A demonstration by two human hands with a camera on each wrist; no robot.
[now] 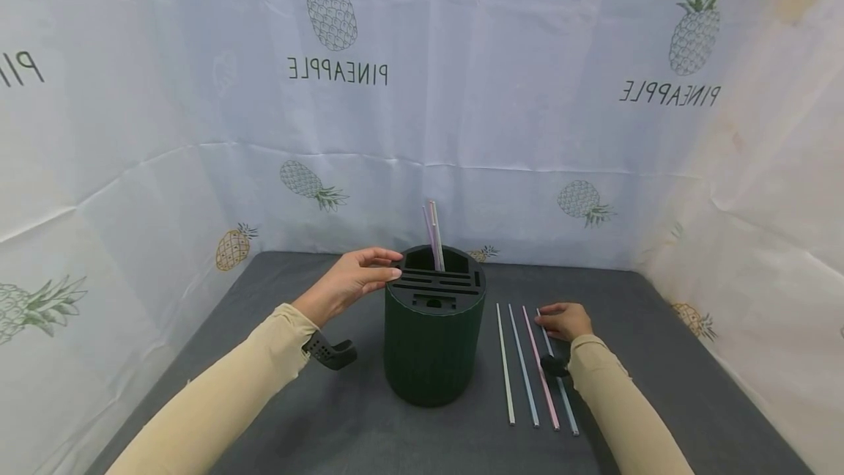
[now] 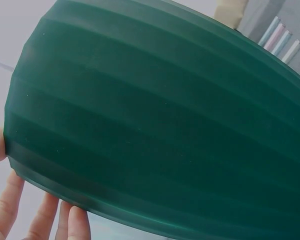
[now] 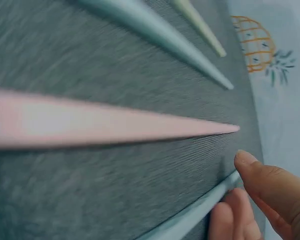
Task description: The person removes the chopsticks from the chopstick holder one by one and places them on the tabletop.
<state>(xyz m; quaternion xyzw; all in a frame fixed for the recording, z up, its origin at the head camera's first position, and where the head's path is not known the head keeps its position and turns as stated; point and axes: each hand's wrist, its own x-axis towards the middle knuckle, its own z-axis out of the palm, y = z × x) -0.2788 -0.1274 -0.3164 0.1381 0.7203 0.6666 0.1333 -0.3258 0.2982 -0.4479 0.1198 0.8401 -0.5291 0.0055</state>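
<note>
My left hand (image 1: 352,281) rests on the upper left rim of a dark green knife block (image 1: 431,358). In the left wrist view its extended fingers (image 2: 42,217) touch the ribbed wall. Slots cross the block's top, and a few pink and purplish chopsticks (image 1: 435,237) stand in the rear compartment. Right of the block, my right hand (image 1: 565,321) pinches the far end of a blue chopstick (image 1: 565,398) between thumb and fingers. Beside that one lie a pink chopstick (image 1: 546,387), a light blue chopstick (image 1: 524,372) and a pale green chopstick (image 1: 505,372), roughly parallel.
A dark grey cloth (image 1: 316,424) covers the table. Behind it and along both sides hangs a white curtain (image 1: 422,108) printed with pineapples. A dark wrist strap (image 1: 330,350) sits on the left wrist, and a black device (image 1: 554,366) is at the right wrist.
</note>
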